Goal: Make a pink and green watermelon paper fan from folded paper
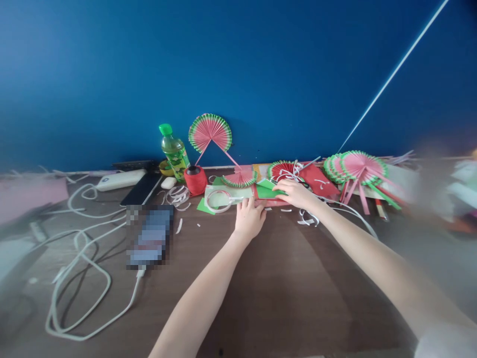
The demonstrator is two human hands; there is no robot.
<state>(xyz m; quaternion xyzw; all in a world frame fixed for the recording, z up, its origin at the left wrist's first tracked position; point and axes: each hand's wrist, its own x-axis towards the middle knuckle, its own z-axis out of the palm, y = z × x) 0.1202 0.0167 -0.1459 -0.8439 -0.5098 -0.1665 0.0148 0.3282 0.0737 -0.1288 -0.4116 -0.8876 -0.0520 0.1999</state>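
Left hand (pixel 249 217) presses flat, fingers together, on the near edge of the red paper (pixel 269 202) at the far middle of the table (pixel 283 288); right hand (pixel 294 193) pinches the green paper strip (pixel 266 191) lying on it. Looks like aligning the strip on the red sheet. Next calls for holding both edges flush, beside the tape roll (pixel 218 201) to the left and the finished fans (pixel 357 169) to the right.

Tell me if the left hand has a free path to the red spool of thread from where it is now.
Probably yes. The left hand rests on the table just right of the red spool; only flat paper and a tape ring lie between them, nothing tall.
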